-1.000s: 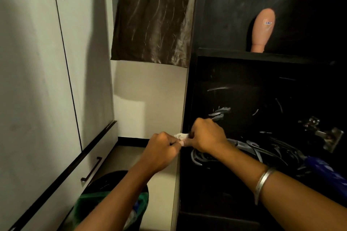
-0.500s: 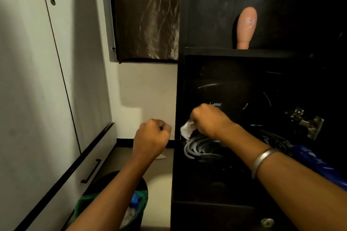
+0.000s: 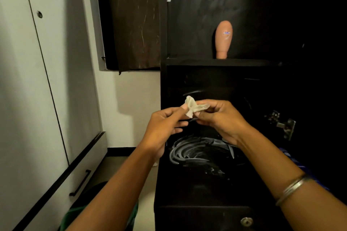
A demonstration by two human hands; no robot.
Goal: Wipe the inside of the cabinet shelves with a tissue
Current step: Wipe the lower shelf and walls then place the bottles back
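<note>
A small crumpled white tissue (image 3: 193, 107) is pinched between both hands in front of the open dark cabinet. My left hand (image 3: 165, 127) grips its left side with thumb and fingertips. My right hand (image 3: 221, 118) holds its right side; a metal bangle sits on that forearm. Below the hands, the lower shelf (image 3: 202, 155) of the cabinet shows pale curved wipe streaks on its dark surface. The upper shelf (image 3: 197, 61) lies above and behind the tissue.
A peach-coloured bottle-shaped object (image 3: 223, 39) stands on the upper shelf. A metal hinge (image 3: 281, 124) sticks out at the cabinet's right. White wardrobe doors (image 3: 37, 90) fill the left. A bin with a green liner (image 3: 75, 212) sits on the floor below my left arm.
My left hand, a shut fist apart from the tissue half a second ago, has come back up and taken hold of it. Both hands rose and now hold it together.
</note>
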